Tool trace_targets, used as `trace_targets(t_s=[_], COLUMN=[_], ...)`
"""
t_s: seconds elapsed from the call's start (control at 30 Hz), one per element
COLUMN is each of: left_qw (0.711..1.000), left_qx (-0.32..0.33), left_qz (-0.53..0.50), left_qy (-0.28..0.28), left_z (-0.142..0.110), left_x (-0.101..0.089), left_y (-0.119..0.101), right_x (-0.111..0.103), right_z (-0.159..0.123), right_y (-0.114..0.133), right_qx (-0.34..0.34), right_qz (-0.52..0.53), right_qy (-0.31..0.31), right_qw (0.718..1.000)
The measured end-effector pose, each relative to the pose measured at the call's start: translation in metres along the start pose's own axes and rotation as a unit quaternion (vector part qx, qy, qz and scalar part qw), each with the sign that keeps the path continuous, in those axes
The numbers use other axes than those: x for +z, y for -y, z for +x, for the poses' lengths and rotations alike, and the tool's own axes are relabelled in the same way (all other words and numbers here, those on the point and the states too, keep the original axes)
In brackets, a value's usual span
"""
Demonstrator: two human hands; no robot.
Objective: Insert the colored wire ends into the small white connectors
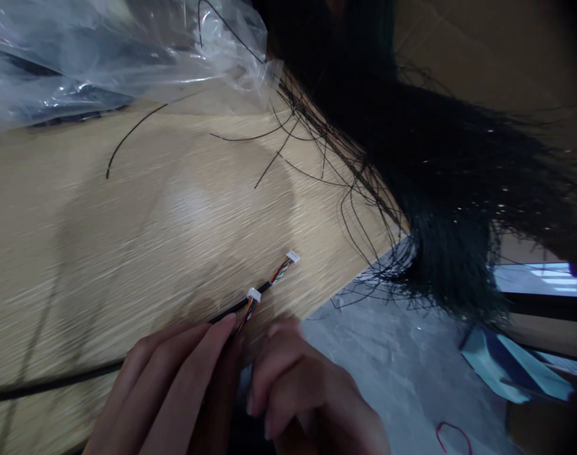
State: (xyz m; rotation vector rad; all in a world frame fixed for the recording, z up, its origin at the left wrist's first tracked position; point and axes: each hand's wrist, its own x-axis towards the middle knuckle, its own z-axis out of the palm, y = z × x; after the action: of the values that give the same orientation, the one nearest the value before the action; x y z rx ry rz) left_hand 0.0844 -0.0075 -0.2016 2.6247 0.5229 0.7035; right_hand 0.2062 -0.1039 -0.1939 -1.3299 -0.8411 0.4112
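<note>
Both hands meet at the bottom middle, over the edge of a light wooden table (pixel 141 208). My left hand (pixel 174 392) has its fingers pressed together on thin black cables (pixel 222 316) whose ends carry coloured wires and small white connectors (pixel 254 294) (pixel 292 256). My right hand (pixel 311 392) is curled closed just beside them, its fingertips near the same cables; what it grips is hidden. The connectors lie on the wood just beyond my fingertips.
A large bundle of loose thin black wires (pixel 440 189) hangs over the table's right edge. Crumpled clear plastic bags (pixel 103 57) lie at the far left. Single black wire strands (pixel 127 136) lie on the wood. Grey floor (pixel 392 354) and a small red loop (pixel 452 436) show below right.
</note>
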Motion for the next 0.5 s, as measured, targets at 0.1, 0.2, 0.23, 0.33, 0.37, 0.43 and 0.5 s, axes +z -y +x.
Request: trace_targets(t_s=[0.1, 0.2, 0.23, 0.33, 0.37, 0.43, 0.5], left_qw=[0.998, 0.997, 0.998, 0.999, 0.999, 1.000, 0.999], left_qx=[0.056, 0.065, 0.053, 0.039, 0.034, 0.004, -0.033], left_qz=[0.032, 0.026, 0.021, 0.001, -0.006, -0.009, -0.017], left_qy=[0.026, 0.045, 0.038, 0.010, 0.000, -0.008, -0.011], left_z=[-0.003, 0.000, 0.002, 0.008, 0.010, 0.013, 0.014], left_x=[-0.005, -0.008, -0.008, -0.008, -0.009, -0.011, -0.012], left_y=[0.009, 0.011, 0.010, 0.003, 0.000, -0.005, -0.010], right_x=[-0.002, 0.000, 0.001, 0.002, 0.002, 0.001, -0.001], right_z=[0.000, -0.002, -0.003, -0.004, -0.004, -0.004, -0.005], right_y=[0.001, 0.002, 0.003, 0.007, 0.008, 0.011, 0.014], right_qx=[0.009, 0.015, 0.019, 0.030, 0.034, 0.043, 0.049], right_qz=[-0.002, 0.005, 0.007, 0.010, 0.010, 0.008, 0.008], right_qy=[0.006, -0.021, -0.035, -0.056, -0.051, -0.051, -0.063], right_qw=[1.000, 1.000, 0.999, 0.998, 0.998, 0.998, 0.997])
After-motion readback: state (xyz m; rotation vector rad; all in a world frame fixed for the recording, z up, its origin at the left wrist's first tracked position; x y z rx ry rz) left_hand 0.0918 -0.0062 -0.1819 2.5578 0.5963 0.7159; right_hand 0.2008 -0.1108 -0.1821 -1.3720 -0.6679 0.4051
